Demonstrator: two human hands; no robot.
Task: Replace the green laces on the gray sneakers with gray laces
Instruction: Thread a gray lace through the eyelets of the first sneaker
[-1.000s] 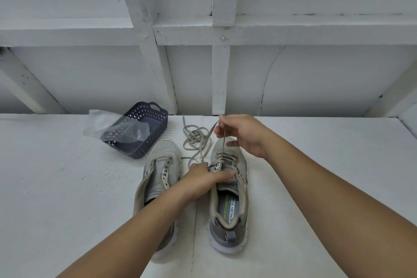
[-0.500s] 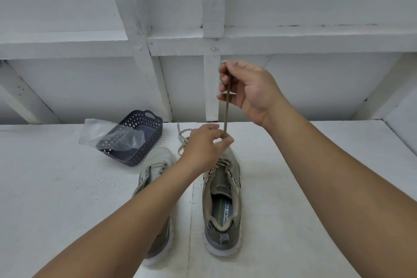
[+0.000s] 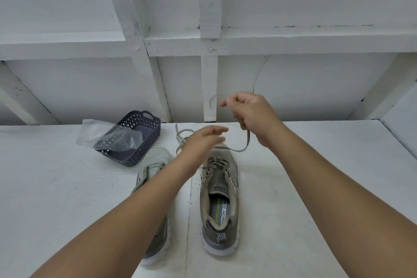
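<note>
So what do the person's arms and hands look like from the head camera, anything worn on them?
Both forearms are bare up to the frame edge, no sleeves in view. The left hand and right hand wear no gloves; no rings, watch or bracelets are visible. The left hand is motion-blurred.

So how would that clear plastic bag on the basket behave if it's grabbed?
The clear plastic bag looks thin and crumpled, so probably floppy and very light. It drapes over the rim of the dark basket, so a tug would likely slide it off easily.

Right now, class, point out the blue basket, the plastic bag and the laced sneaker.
blue basket (image 3: 147, 133): head view, far wall.
plastic bag (image 3: 97, 131): head view, crumpled middle.
laced sneaker (image 3: 220, 189): head view, tongue.
</note>
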